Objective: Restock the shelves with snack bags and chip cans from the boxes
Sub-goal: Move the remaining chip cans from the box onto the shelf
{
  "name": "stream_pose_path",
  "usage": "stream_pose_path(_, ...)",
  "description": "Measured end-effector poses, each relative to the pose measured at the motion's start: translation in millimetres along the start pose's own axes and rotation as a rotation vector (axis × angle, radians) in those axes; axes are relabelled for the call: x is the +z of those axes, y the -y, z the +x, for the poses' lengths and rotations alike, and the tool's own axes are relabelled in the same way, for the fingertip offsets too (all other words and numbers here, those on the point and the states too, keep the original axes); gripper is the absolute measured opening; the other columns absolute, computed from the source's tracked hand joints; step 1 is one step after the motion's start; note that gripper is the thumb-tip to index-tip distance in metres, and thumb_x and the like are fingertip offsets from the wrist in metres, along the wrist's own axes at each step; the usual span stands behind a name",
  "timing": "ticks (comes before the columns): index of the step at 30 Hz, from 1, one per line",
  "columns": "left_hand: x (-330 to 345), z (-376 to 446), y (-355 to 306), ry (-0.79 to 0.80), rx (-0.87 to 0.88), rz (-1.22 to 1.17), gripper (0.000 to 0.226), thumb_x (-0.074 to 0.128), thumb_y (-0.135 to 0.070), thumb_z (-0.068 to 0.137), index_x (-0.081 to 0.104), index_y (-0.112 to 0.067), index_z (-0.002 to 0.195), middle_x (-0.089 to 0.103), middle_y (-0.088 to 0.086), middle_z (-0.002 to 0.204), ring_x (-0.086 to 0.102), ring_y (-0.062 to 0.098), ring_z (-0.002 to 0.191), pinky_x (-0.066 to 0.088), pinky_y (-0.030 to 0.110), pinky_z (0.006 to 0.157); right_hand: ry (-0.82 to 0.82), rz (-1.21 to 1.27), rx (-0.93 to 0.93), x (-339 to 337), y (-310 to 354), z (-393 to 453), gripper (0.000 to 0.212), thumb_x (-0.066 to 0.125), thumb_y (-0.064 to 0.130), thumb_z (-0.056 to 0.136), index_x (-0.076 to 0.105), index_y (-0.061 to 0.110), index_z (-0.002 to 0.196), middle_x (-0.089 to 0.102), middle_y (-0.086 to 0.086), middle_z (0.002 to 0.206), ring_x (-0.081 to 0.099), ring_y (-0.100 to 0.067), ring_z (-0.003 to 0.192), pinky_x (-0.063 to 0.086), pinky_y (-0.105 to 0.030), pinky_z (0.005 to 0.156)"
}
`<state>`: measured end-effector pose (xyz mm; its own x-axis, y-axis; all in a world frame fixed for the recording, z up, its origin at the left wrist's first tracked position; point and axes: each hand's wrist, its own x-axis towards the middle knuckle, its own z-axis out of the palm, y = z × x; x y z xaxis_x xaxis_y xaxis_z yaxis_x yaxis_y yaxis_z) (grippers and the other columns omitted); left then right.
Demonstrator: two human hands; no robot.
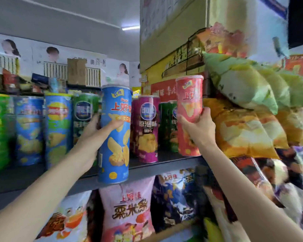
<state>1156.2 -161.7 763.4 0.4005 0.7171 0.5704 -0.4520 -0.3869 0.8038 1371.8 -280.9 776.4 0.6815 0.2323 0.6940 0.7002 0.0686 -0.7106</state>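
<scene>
Blue chip can (115, 135) upright, held at shelf edge; red chip can (189, 116) upright, raised above shelf.

Two chip cans are held up: one tall blue cardboard chip can (115, 135) and one red cardboard chip can (190, 116). On the grey metal shelf (143, 172) stand at least seven more cans: two green-and-yellow, two blue, two dark green, one purple. Below its front edge hang at least four snack bags.
</scene>
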Motion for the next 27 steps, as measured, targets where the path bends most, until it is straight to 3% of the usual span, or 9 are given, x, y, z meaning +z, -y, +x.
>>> stream_pose_path(4, 29.3, 10.8, 20.9, -0.082, -0.012, 0.004, 0.024, 0.066, -0.019, 0.081, 0.059, -0.026, 0.104, 0.071, -0.005, 0.091, 0.068, 0.009, 0.069, 0.052, 0.026, 0.061, 0.041, 0.037, -0.004, -3.9, -30.8, 13.2, 0.068, 0.073, 0.047, 0.073, 0.04, 0.011, 0.119, 0.052, -0.006, 0.117, 0.054, -0.022, 0.106, 0.049, -0.04, 0.088)
stream_pose_path(11, 47.0, 11.2, 33.1, -0.185, -0.033, 0.061, 0.022, 0.066, -0.02, 0.082, 0.059, -0.027, 0.102, 0.069, -0.002, 0.097, 0.066, 0.012, 0.072, 0.05, 0.029, 0.062, 0.063, 0.191, -0.011, 2.7, -51.0, 19.2, 0.064, 0.074, 0.051, 0.069, 0.04, 0.016, 0.111, 0.053, -0.006, 0.113, 0.056, -0.023, 0.103, 0.05, -0.046, 0.089)
stream_pose_path(17, 45.1, -2.5, 24.3, -0.193, -0.008, 0.111, 0.018, 0.064, -0.018, 0.084, 0.06, -0.026, 0.1, 0.072, -0.008, 0.085, 0.069, 0.007, 0.068, 0.053, 0.022, 0.056, 0.196, 0.334, -0.158, 6.3, -12.4, -2.5, 0.051, 0.076, 0.041, 0.073, 0.042, 0.02, 0.104, 0.056, 0.01, 0.092, 0.059, -0.013, 0.09, 0.049, -0.028, 0.08)
stream_pose_path(20, 21.5, -20.2, 9.2, -0.213, 0.02, 0.14, 0.02, 0.064, -0.017, 0.084, 0.06, -0.031, 0.097, 0.073, -0.012, 0.081, 0.069, 0.007, 0.071, 0.054, 0.022, 0.061, 0.276, 0.371, -0.252, 24.2, 20.0, -26.5, 0.051, 0.077, 0.039, 0.071, 0.042, 0.019, 0.103, 0.058, 0.004, 0.096, 0.057, -0.012, 0.087, 0.046, -0.017, 0.07)
stream_pose_path(23, -16.9, -38.9, -10.6, -0.25, 0.035, 0.184, 0.025, 0.067, -0.019, 0.081, 0.061, -0.028, 0.104, 0.073, -0.004, 0.093, 0.07, 0.014, 0.081, 0.055, 0.027, 0.068, 0.301, 0.417, -0.317, 47.0, 52.3, -53.6, 0.055, 0.079, 0.039, 0.069, 0.042, 0.018, 0.104, 0.059, -0.001, 0.102, 0.056, -0.014, 0.089, 0.04, -0.02, 0.07)
stream_pose_path(27, -70.3, -58.7, -38.8, -0.386, 0.101, 0.176, 0.028, 0.069, -0.013, 0.08, 0.059, -0.027, 0.103, 0.072, -0.004, 0.09, 0.069, 0.01, 0.07, 0.055, 0.023, 0.059, 0.416, 0.439, -0.334, 82.0, 93.5, -90.3, 0.058, 0.081, 0.039, 0.067, 0.043, 0.017, 0.106, 0.059, 0.001, 0.101, 0.056, -0.014, 0.089, 0.04, -0.019, 0.07)
